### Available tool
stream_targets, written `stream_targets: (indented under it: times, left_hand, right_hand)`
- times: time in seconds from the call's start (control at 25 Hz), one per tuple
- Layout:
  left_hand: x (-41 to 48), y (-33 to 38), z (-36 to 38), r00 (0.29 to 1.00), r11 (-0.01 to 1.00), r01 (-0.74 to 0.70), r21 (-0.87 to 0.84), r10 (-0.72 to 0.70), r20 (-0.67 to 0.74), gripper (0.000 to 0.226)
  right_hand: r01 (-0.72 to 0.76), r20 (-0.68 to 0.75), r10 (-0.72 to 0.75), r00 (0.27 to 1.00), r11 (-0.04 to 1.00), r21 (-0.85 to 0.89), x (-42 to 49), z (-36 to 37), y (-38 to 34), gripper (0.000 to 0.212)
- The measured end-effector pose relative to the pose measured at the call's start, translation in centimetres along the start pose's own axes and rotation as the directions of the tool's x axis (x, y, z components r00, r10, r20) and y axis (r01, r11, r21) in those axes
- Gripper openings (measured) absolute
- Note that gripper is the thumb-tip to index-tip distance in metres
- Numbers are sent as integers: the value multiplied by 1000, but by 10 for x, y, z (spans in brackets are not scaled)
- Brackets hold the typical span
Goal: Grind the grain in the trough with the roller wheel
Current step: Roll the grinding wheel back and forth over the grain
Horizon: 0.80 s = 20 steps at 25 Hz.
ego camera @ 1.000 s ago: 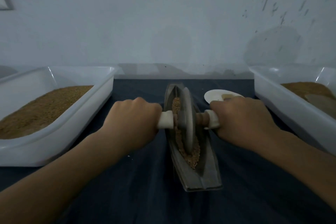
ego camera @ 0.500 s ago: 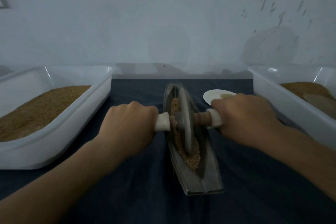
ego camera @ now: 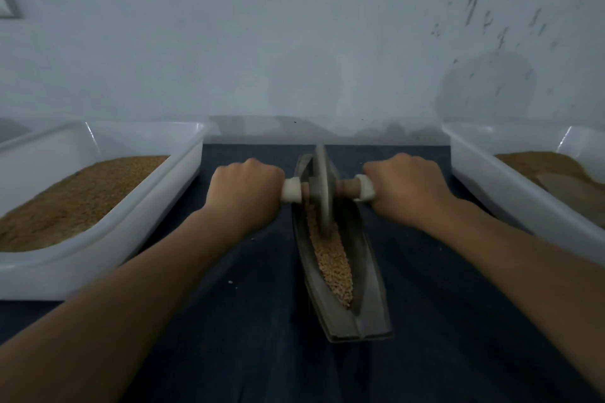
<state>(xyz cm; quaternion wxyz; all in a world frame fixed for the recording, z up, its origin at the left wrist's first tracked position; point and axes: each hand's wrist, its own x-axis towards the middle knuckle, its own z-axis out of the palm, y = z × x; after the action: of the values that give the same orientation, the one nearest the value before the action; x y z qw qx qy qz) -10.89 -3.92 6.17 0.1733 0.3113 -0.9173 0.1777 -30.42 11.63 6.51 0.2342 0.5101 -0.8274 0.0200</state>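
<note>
Mid-stroke — left hand [ego camera: 245, 193] and right hand [ego camera: 406, 190] clench the grey metal roller wheel [ego camera: 323, 203], seemingly far up its dark boat-shaped trough [ego camera: 371, 288]; next, draw back over tan grain [ego camera: 334, 267].

On dark cloth [ego camera: 262, 353]: trough [ego camera: 368, 275], two tubs [ego camera: 98, 267]

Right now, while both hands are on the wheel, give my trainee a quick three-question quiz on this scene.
1. True or false: the wheel sits at the near end of the trough.
2. Which part do the left hand and the right hand each grip? A: the wheel's rim. B: the white handle ends. C: the trough's walls.
3. Fill the gap: the grain that shows in the trough lies on the wheel's ___ side (near or far).
Key: 1 false, it sits toward the far end. 2 B. 3 near.
</note>
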Motion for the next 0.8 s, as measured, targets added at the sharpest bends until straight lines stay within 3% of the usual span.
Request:
stream_targets:
  times: [0.12, 0.2, 0.28, 0.4, 0.52, 0.6, 0.72, 0.8]
  left_hand:
    - [-54, -6, -3, 974, 987, -157, 23, 158, -161, 43]
    - [-62, -11, -10, 950, 976, -212, 51, 218, -224, 56]
    - [-50, -5, -7, 972, 984, -152, 90, 165, -167, 49]
    - [-2, 5, 0, 997, 994, -24, 108, 32, -68, 11]
    - [21, 7, -8, 999, 996, -31, 87, 28, 36, 11]
    - [-2, 5, -11, 997, 994, -81, 80, 82, -7, 11]
    - [-53, 0, -16, 964, 977, -209, 54, 215, -154, 49]
    - [-54, -3, -15, 960, 979, -198, 48, 204, -191, 64]
  right_hand:
    - [128, -233, -138, 963, 990, -58, -52, -5, 4, 29]
    - [197, -325, -187, 927, 980, -4, -67, -7, 11, 23]
    - [131, -254, -128, 959, 991, -7, -58, -3, 7, 22]
    - [-62, -104, 61, 993, 998, -2, -15, 7, -7, 20]
    - [-76, 38, 73, 997, 994, 75, 3, 6, -5, 17]
    - [-14, -8, 14, 1000, 999, 29, -22, 4, 3, 22]
    - [114, -208, -118, 971, 993, -33, -71, -4, 9, 34]
    - [140, -287, -142, 947, 990, -27, -75, -8, 12, 39]
